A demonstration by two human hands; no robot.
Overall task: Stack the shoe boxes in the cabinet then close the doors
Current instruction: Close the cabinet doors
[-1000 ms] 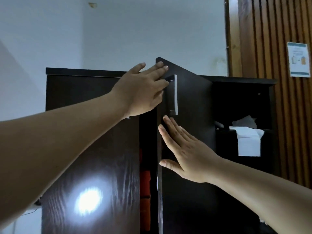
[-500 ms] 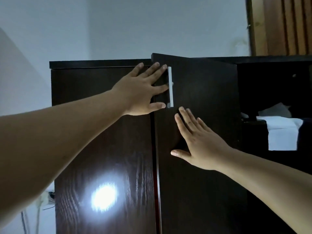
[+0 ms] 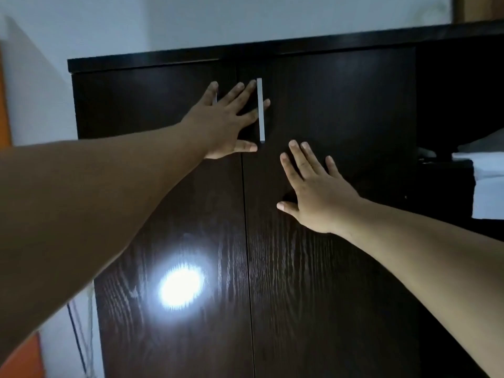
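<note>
The cabinet [image 3: 191, 64] doors are now swung flush, the gap seen a second ago gone. Both are pressed by the left hand [image 3: 226, 124] and right hand [image 3: 316, 197], fingers straight and spread, so closing is judged nearly done.

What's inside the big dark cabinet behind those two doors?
Nothing inside shows. The left door and right door meet at a thin seam and cover the inside. The left hand and right hand lie flat on them.
</note>
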